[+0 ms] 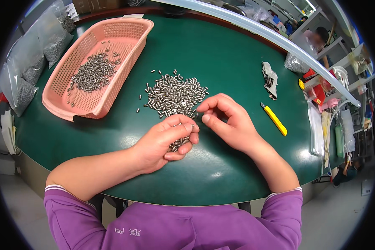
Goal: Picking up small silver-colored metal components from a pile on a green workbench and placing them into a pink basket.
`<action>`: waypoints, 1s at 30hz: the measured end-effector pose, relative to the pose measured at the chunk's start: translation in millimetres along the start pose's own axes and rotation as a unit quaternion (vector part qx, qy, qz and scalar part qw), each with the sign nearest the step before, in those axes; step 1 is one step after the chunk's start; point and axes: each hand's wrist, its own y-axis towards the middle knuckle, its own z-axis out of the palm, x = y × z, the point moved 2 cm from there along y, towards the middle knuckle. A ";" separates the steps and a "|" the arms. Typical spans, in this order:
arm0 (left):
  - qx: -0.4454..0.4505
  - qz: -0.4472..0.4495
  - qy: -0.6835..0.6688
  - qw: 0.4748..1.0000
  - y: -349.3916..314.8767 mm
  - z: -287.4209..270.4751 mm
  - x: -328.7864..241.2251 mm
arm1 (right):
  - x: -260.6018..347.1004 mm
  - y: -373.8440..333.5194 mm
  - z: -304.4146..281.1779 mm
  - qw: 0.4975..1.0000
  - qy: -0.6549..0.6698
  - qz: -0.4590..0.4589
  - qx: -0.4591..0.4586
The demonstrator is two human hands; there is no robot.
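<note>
My left hand (pixel 164 141) is cupped around a handful of small metal pins (pixel 179 143), silvery and cylindrical, with its thumb and forefinger close together at the top. Just to its right, my right hand (pixel 227 121) hovers at the pile's near right edge. Its fingers are bent and the thumb stands apart from the forefinger, with nothing visible between them. Beyond both hands lies a loose heap of the same metal pins (pixel 175 93) on the green table (pixel 221 166). A few single pins lie scattered along the heap's left side.
A pink perforated plastic basket (pixel 129 62) with more pins stands at the left. Clear bags of metal parts (pixel 54 46) line the table's left edge. To the right lie a yellow utility knife (pixel 276 121) and a crumpled grey wrapper (pixel 270 81). A person (pixel 314 41) is in the right background.
</note>
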 end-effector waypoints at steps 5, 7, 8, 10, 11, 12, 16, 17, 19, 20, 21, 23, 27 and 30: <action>-0.010 -0.009 0.005 1.000 -0.8 2.5 -3.2 | -7.7 4.7 -4.5 0.961 -0.256 -0.102 -0.014; -0.020 -0.009 0.009 1.000 -1.3 2.5 -3.7 | -7.9 4.1 -3.6 0.952 -0.280 -0.121 -0.012; -0.020 -0.010 0.009 1.000 -1.4 2.0 -3.4 | -6.3 4.1 -2.9 0.941 -0.310 -0.138 -0.010; 0.000 0.006 0.022 1.000 -1.2 2.3 -3.2 | -5.3 3.8 -3.6 0.928 -0.339 -0.154 -0.010; 0.000 0.006 0.022 1.000 -1.5 2.1 -3.0 | -5.5 3.8 -4.0 0.921 -0.356 -0.159 -0.006; 0.002 0.007 0.022 1.000 -1.8 2.1 -3.0 | -5.5 3.6 -4.2 0.913 -0.373 -0.163 -0.003; 0.010 0.010 0.018 1.000 -1.2 0.4 -0.5 | -1.6 3.2 -3.3 0.909 -0.385 -0.162 0.001; 0.009 0.011 0.017 1.000 -1.0 0.3 0.2 | 2.0 1.5 -3.2 0.962 -0.257 -0.094 0.006; -0.001 0.013 0.025 1.000 -0.6 0.3 1.5 | 4.9 -1.2 -0.9 0.992 -0.124 -0.025 0.013; -0.001 0.014 0.024 1.000 -1.0 1.6 1.8 | 5.8 -2.9 2.1 0.999 0.007 -0.009 0.051; -0.012 0.016 0.019 1.000 -1.6 2.9 1.7 | 6.7 -4.6 5.5 0.987 0.137 0.007 0.088; -0.022 0.018 0.012 1.000 -2.1 3.1 1.4 | 7.2 -7.5 10.0 0.984 0.146 -0.001 0.099; -0.011 0.008 0.020 1.000 -2.5 2.8 1.1 | 3.8 -7.6 12.6 0.992 0.080 0.013 0.093; -0.012 0.003 0.014 1.000 -2.0 1.4 -0.4 | 3.4 -2.3 6.2 0.999 -0.033 -0.011 0.013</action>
